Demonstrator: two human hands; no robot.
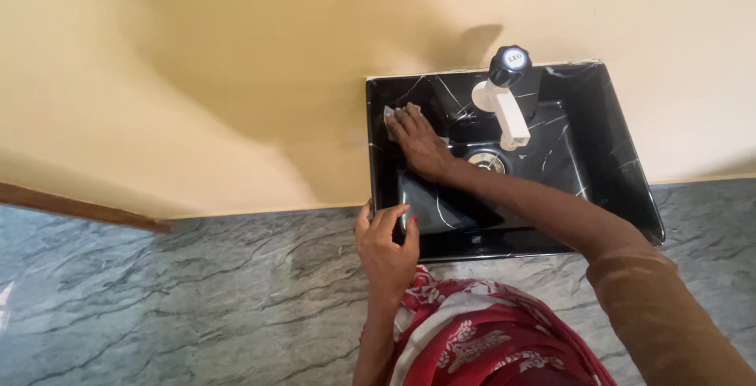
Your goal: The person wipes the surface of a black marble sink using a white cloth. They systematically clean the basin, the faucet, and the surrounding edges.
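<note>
A black marbled wash basin [622, 173] is fixed to a cream wall. My right hand [419, 143] reaches into its far left corner and presses a small grey scrub pad [391, 112] flat against the basin's inside wall. My left hand [386, 244] rests on the basin's near left rim, fingers curled over the edge, holding nothing else. A white tap [504, 110] with a black knob stands at the back of the basin, right of my right hand. A metal drain [488, 161] lies in the bottom.
The cream wall [197, 79] fills the upper view. Below it is a grey veined stone floor [197, 299]. A brown wooden strip [79, 209] runs along the left. Red patterned clothing [472, 339] shows at the bottom.
</note>
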